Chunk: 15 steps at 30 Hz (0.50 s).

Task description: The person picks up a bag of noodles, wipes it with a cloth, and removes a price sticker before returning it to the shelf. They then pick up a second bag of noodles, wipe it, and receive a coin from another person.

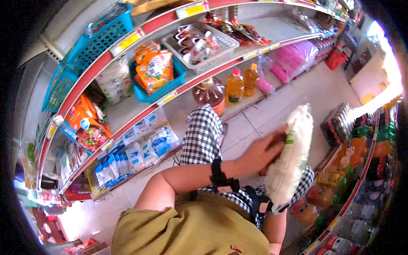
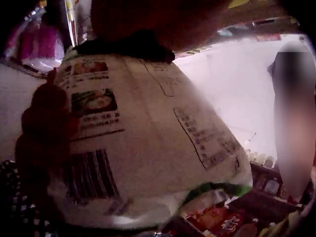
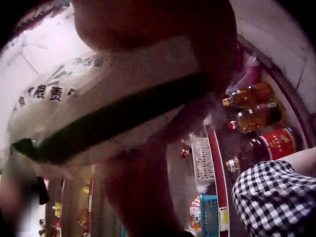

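Observation:
A plump white food packet (image 1: 291, 157) in clear plastic with green trim is held up over the person's lap. Its printed side, with small dish pictures and a barcode, fills the left wrist view. The left hand (image 1: 259, 155) grips the packet along its left side, slightly blurred in the head view. In the head view the right hand is mostly hidden behind the packet's lower part. From the right wrist view, the right hand (image 3: 158, 24) holds the packet against its green-striped side. Dark knuckled fingers (image 2: 44, 123) curl at the packet's edge.
Shelves on the left carry a blue basket (image 1: 180, 78) of orange packets, a white basket (image 1: 229, 44) and blue-white sachets (image 1: 140, 146). Oil bottles (image 1: 235, 87) stand past the checkered knee (image 1: 202, 127). Drink bottles (image 1: 331, 178) line the right shelf, beside a shrink-wrapped pack (image 1: 338, 123).

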{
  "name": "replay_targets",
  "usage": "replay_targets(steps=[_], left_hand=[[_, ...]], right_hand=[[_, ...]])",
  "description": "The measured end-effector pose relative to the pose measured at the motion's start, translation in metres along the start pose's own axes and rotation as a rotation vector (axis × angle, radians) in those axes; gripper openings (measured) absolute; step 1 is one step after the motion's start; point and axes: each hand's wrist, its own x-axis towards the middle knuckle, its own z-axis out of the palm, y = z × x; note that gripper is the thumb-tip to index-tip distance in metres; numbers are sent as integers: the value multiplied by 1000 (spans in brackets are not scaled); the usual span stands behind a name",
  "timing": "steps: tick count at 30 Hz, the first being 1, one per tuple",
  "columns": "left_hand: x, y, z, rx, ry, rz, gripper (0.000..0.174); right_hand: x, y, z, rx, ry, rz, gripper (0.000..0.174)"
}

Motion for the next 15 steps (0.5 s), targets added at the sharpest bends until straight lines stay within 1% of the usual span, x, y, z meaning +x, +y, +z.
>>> replay_targets(steps=[1,2,3,5,6,7,8,9,11,12,13,15], left_hand=[[-8,-7,3,61,-54,57,47],[-17,-18,7,-33,-139,10,49],[-26,-17,8,-9,-180,64,51],[-34,-22,2,72,-288,76,54],[-36,-20,-1,74,-281,80,54],[-39,-17,-4,-5,-285,9,58],[-41,-15,-5,-87,-290,-62,61],[-42,-15,-6,-90,-286,-56,61],[-42,-15,-10,-3,-115,10,72],[-40,-6,-15,-41,-93,-56,76],[-38,-5,-21,-38,-92,-51,76],[-35,-7,-31,-153,-43,-250,73]], right_hand=[[-2,-3,-7,-193,27,-86,59],[-2,-7,-14,-389,53,-176,62],[2,-14,-20,-381,42,-172,62],[10,-34,-31,-363,353,-80,56],[16,-43,-29,-355,510,-32,54],[20,-48,-26,-349,669,16,51],[26,-50,-24,-327,604,1,46],[30,-47,-21,-333,600,4,46],[37,-42,-16,-542,759,-47,45],[36,-42,-13,-1367,547,-88,44],[39,-41,-10,-1366,542,-93,44],[50,-34,3,-909,615,-56,46]])
